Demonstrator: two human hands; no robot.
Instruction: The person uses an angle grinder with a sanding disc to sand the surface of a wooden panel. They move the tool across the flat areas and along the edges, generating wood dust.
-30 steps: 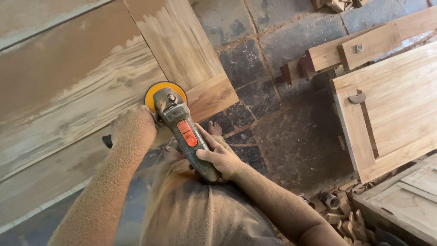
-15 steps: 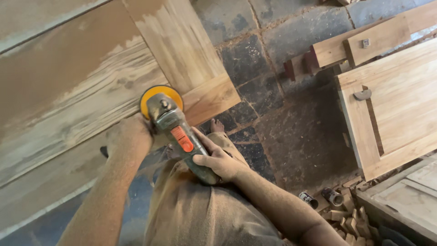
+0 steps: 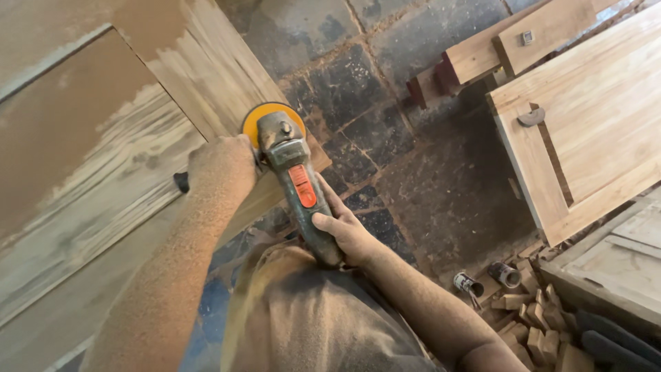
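My left hand (image 3: 220, 169), coated in sawdust, grips the black side handle (image 3: 181, 181) of an angle grinder (image 3: 297, 186). My right hand (image 3: 348, 234) is closed around the grinder's dusty rear body, just below its orange patch. The yellow sanding disc (image 3: 256, 118) lies flat on the near corner of a large wooden door panel (image 3: 103, 165), close to its right edge. Part of the panel is pale and sanded; its upper left is covered in brown dust.
Dark stone floor tiles (image 3: 385, 138) lie to the right of the panel. Another pale wooden door (image 3: 592, 117) rests at right with timber beams (image 3: 482, 52) behind it. Small wood offcuts (image 3: 537, 331) and two small cans (image 3: 485, 279) sit at lower right.
The grinder and both hands have moved right and up along the panel towards its corner edge. The view has shifted, so the panel sits further left.
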